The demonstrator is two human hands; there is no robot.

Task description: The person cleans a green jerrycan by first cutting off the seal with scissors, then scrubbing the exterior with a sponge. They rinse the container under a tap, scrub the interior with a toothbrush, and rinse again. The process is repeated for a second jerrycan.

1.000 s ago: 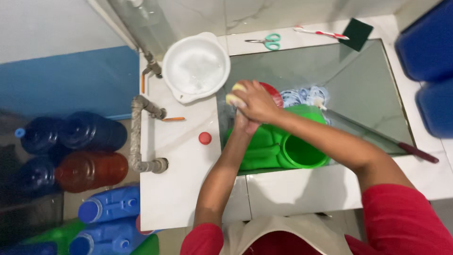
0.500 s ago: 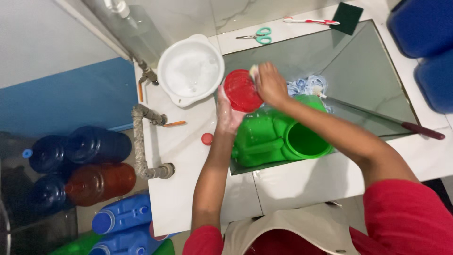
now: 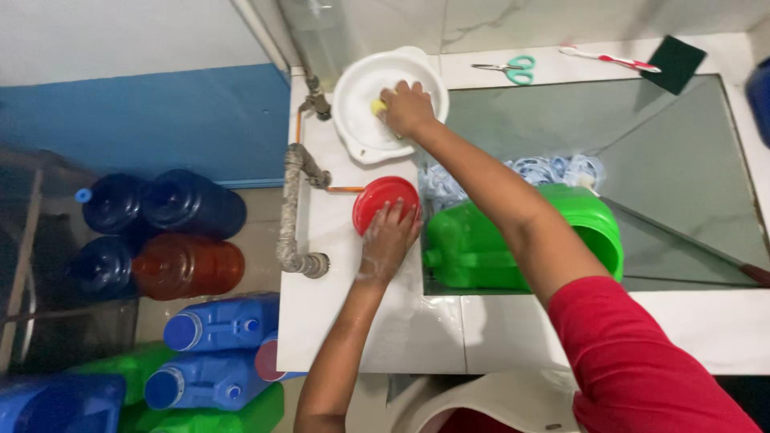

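Note:
My right hand [image 3: 407, 108] reaches into a white basin [image 3: 361, 140] on the counter's far left corner and is closed on a yellow sponge [image 3: 378, 107]. My left hand [image 3: 387, 242] rests on a round red lid [image 3: 379, 200] at the sink's left edge, fingers spread over its near rim. A green jerrycan [image 3: 497, 240] lies on its side in the water-filled sink [image 3: 666, 168], just right of the lid. Several blue-and-white rings or caps [image 3: 545, 170] float behind the jerrycan.
Scissors with green handles [image 3: 507, 70], a toothbrush [image 3: 609, 58] and a dark green pad [image 3: 674, 63] lie on the back ledge. A grey pipe [image 3: 293, 212] runs along the counter's left. Blue, green and brown water containers [image 3: 188, 265] crowd the floor at left.
My right hand has moved from the red lid over the sink up into the white basin with the sponge. My left hand has brought the lid down to the counter's edge.

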